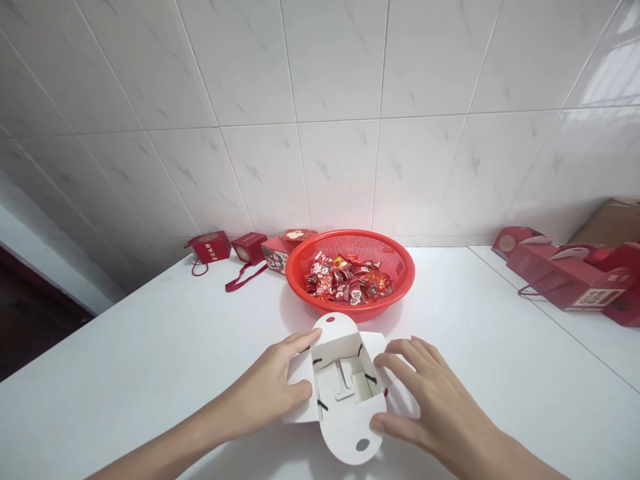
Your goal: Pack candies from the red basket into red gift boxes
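Observation:
An opened cardboard gift box [347,427], white on the inside, stands between my hands in front of the basket. Its rounded end flaps with punched holes and its side flaps are folded outward. Short black cord ends poke through the inner walls, and the interlocked bottom tabs show with nothing on them. My left hand [270,383] holds the left side, index finger by the far flap and thumb at the left edge. On the opposite side, my right hand [425,393] has its thumb on the near flap and its fingers curled over the right side flap.
Behind the box, a red plastic basket [409,273] holds many wrapped candies [350,280]. Small red boxes [210,248] with ribbon handles line the wall on the left. More red boxes [575,277] cluster at right, near a brown carton [607,223]. Tiled wall [340,173] bounds the white table [150,360].

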Tool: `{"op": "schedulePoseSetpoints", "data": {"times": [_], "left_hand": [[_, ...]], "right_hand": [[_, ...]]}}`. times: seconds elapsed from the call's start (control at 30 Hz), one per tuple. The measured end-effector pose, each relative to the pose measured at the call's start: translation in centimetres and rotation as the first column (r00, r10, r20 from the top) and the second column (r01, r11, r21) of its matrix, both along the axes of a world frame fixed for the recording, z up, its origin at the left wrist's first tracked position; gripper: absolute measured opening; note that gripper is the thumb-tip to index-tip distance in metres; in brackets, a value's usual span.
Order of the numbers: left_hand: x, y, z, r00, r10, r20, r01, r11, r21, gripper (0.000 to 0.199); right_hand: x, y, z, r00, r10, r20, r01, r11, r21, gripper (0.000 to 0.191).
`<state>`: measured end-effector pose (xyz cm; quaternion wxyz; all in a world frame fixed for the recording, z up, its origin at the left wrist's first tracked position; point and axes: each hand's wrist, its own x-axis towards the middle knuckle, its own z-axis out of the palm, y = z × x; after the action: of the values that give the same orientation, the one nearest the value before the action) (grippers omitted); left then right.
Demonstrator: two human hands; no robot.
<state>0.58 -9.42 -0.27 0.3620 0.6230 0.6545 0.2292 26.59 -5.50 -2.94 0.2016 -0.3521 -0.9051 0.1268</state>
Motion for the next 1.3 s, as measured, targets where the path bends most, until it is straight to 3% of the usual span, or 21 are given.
{"op": "schedulePoseSetpoints", "data": {"times": [0.17, 0.33, 0.43, 0.53, 0.63, 0.7, 0.77, 0.87, 0.97, 1.13, 1.3], "left_hand": [[0.0, -0.6, 0.7, 0.999, -0.045, -0.03, 0.043, 0.998, -0.043, 0.071], [0.0, 0.0, 0.6, 0.989, 0.018, -0.149, -0.027, 0.998, -0.054, 0.079], [-0.5, 0.2, 1.0, 0.986, -0.049, -0.157, 0.037, 0.996, -0.081, 0.081], [-1.3, 0.4, 2.6, 0.979, -0.091, -0.184, 0.093, 0.996, 0.007, 0.069], [-1.9, 2.5, 5.1, 0.964, -0.102, -0.246, 0.15, 0.971, 0.186, 0.054], [-1.9, 5.5, 6.3, 0.947, -0.094, -0.306, 0.184, 0.942, 0.281, 0.043], [-1.8, 9.4, 6.6, 0.91, -0.131, -0.394, 0.255, 0.926, 0.28, 0.037], [-1.6, 15.2, 5.3, 0.803, -0.12, -0.584, 0.203, 0.976, 0.079, 0.035], [-1.7, 19.3, 2.9, 0.767, -0.123, -0.63, 0.14, 0.99, -0.023, 0.027], [-2.7, 21.9, 0.2, 0.804, -0.139, -0.578, 0.12, 0.99, -0.07, 0.054], [-3.2, 22.6, -0.5, 0.901, -0.211, -0.38, 0.215, 0.976, -0.031, 0.04]], "right_hand": [[0.8, 1.7, 0.1, 0.998, 0.062, 0.018, -0.06, 0.993, -0.097, 0.039], [1.0, 4.1, 0.5, 0.995, 0.095, -0.008, -0.095, 0.994, -0.058, 0.034], [1.1, 4.7, 1.5, 0.989, 0.144, -0.036, -0.146, 0.989, -0.037, 0.036], [1.4, 5.0, 3.3, 0.976, 0.198, -0.087, -0.197, 0.98, 0.021, 0.039], [1.3, 6.0, 5.4, 0.961, 0.21, -0.178, -0.194, 0.976, 0.102, 0.032], [0.6, 7.5, 6.6, 0.94, 0.19, -0.284, -0.167, 0.981, 0.104, 0.025], [-0.8, 9.6, 7.3, 0.887, 0.144, -0.439, -0.138, 0.989, 0.045, 0.021], [-3.6, 13.0, 6.8, 0.721, -0.023, -0.693, -0.098, 0.986, -0.135, 0.018], [-6.3, 15.9, 5.3, 0.56, -0.262, -0.786, -0.114, 0.915, -0.386, 0.018], [-7.9, 18.1, 3.1, 0.525, -0.349, -0.777, -0.105, 0.879, -0.466, 0.014], [-7.8, 18.5, 2.0, 0.546, -0.375, -0.749, -0.058, 0.875, -0.48, 0.011]]}}
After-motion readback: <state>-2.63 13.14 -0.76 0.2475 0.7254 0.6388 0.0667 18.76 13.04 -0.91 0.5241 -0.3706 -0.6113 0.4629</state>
